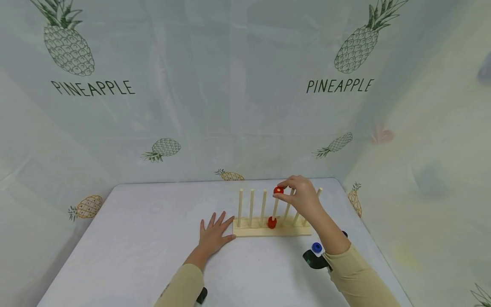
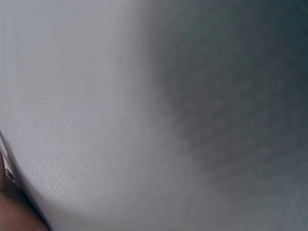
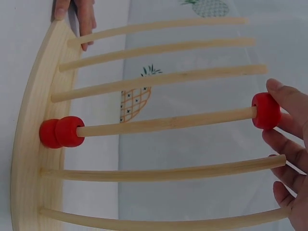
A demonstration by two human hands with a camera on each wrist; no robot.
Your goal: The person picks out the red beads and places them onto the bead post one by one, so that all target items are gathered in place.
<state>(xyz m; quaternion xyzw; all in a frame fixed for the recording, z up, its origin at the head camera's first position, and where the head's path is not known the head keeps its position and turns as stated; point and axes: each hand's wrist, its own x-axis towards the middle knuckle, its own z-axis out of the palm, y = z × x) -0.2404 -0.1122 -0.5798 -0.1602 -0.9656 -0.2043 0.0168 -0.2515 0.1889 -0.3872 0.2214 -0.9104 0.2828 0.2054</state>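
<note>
My right hand [image 1: 303,197] pinches a red bead [image 3: 266,111] between thumb and fingers at the top of a wooden peg [image 3: 168,122], which runs into the bead's hole. Two more red beads [image 3: 61,132] sit stacked at the foot of that same peg. The peg is one of several on a pale wooden rack [image 1: 249,231]. My left hand [image 1: 212,237] lies flat on the table with fingers spread, its fingertips and thumb tip right at the rack's left end. In the left wrist view only a bit of the hand shows in the lower corner.
A blue bead [image 1: 316,247] lies on the white table [image 1: 153,247] near the right forearm, and a dark round thing [image 1: 345,233] shows partly behind that arm. A pineapple-print curtain [image 1: 230,106] hangs behind and along the sides of the table.
</note>
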